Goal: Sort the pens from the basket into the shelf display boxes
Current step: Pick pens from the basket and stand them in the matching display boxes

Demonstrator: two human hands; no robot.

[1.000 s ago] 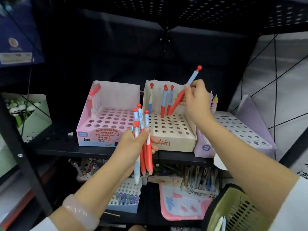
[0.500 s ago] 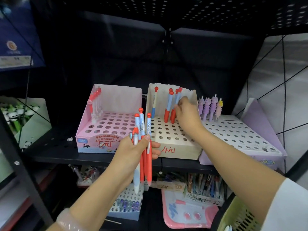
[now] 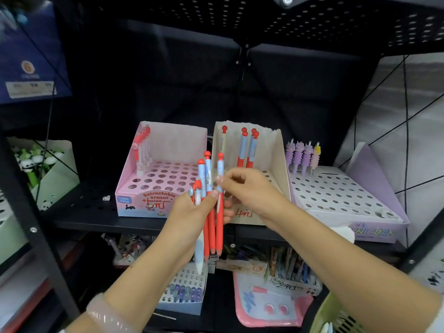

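Beige box (image 3: 249, 213) sits mid-shelf between the pink box (image 3: 141, 203) and the purple one (image 3: 374, 233), five red pens (image 3: 243, 150) standing at its back. My left hand (image 3: 192, 212) clamps the bundle (image 3: 211, 212) upright. Right hand (image 3: 249, 191) pinches one pen's (image 3: 220, 186) barrel: I'd pull straight up, loosening the left thumb slightly, so the rest don't slide.
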